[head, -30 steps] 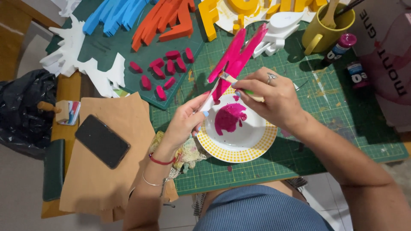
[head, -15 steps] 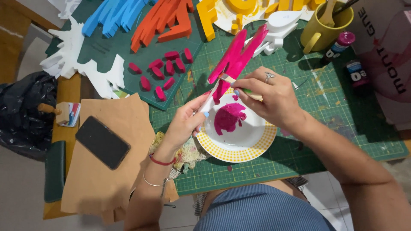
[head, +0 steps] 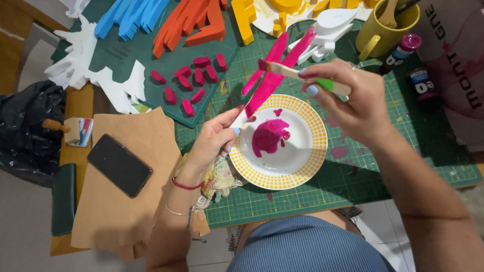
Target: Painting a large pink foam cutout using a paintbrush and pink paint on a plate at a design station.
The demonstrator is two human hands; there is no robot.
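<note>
So the left hand [head: 214, 141] was pinching the white bottom end of a forked foam cutout [head: 275, 75], fingers closed tight on it, holding it up over the green mat [head: 403, 166] just past the far rim of the plate [head: 312, 151]. Most of the cutout was already pink, both prongs pointing toward the far edge of the mat. The right hand [head: 360, 103] had a brush [head: 302, 75] gripped between thumb and fingers, its pink bristle tip sitting right on the cutout. The plate held a blob of pink paint [head: 269, 136]. A rag [head: 219, 176] lay beside the plate's left rim, under the left wrist. A yellow mug [head: 383, 27] stood at the mat's far right, with 2 paint bottles [head: 411, 60] near it. A phone [head: 119, 165] lay on brown paper [head: 126, 201] off the mat's left edge.
</note>
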